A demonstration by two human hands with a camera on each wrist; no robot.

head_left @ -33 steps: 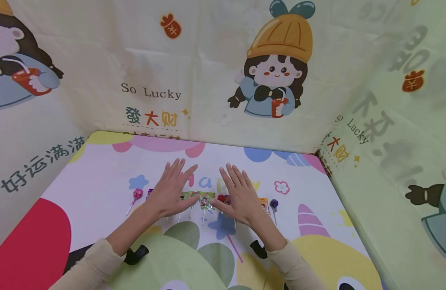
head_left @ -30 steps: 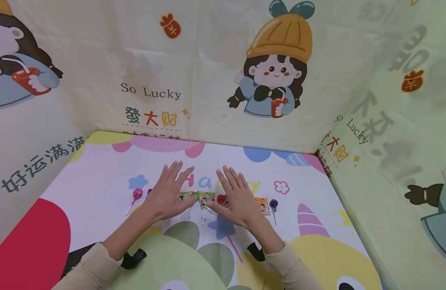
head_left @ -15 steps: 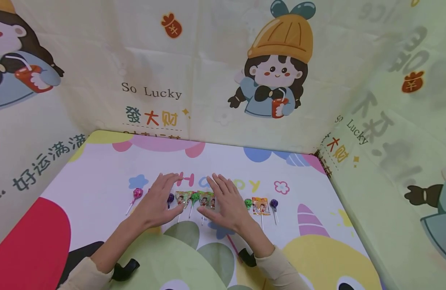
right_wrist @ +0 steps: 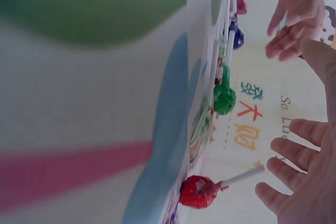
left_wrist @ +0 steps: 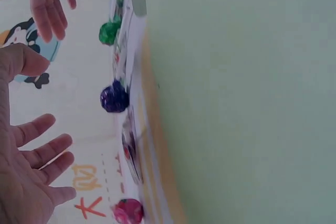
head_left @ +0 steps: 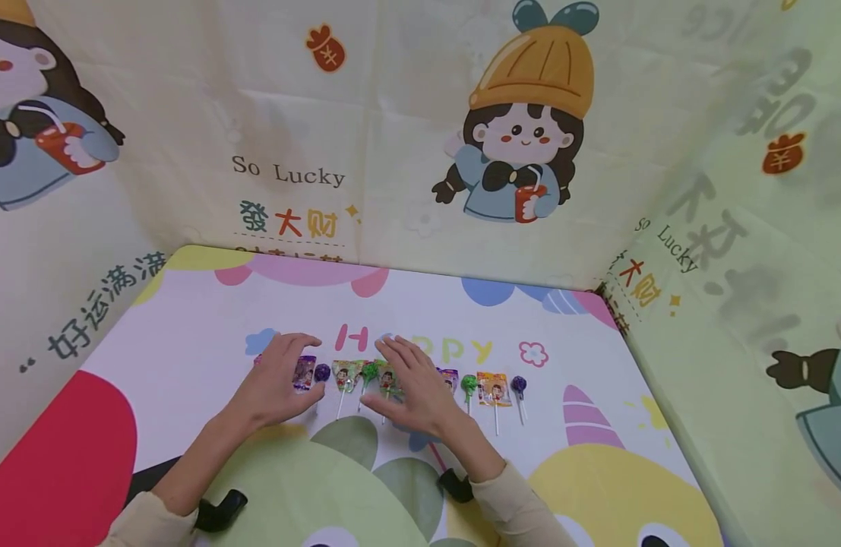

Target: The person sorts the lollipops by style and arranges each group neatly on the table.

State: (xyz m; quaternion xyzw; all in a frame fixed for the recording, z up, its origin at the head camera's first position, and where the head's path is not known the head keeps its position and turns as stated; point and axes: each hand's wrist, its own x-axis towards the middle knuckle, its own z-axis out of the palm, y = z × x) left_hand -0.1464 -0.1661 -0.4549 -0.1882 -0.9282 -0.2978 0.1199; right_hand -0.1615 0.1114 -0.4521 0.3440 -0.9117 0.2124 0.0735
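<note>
A row of lollipops lies across the table. My left hand, fingers loosely bent, hovers over its left part near a purple flat-wrapped lollipop and a dark purple ball lollipop. Above the middle is my right hand, fingers spread, by a green ball lollipop. Neither hand holds anything. Further right lie another green lollipop, an orange flat-wrapped one and a purple one. A red lollipop, hidden in the head view, and a pink lollipop, mostly covered there, show in the wrist views.
The table has a printed cartoon cover with "Happy" lettering. Printed cloth hangs behind it and along both sides. Black fittings stick out at both wrists, under beige sleeves.
Both hands have moved left and slightly back toward me, and their fingers have bent a little more. Lollipops on the right are uncovered now. The lollipops themselves have not visibly moved.
</note>
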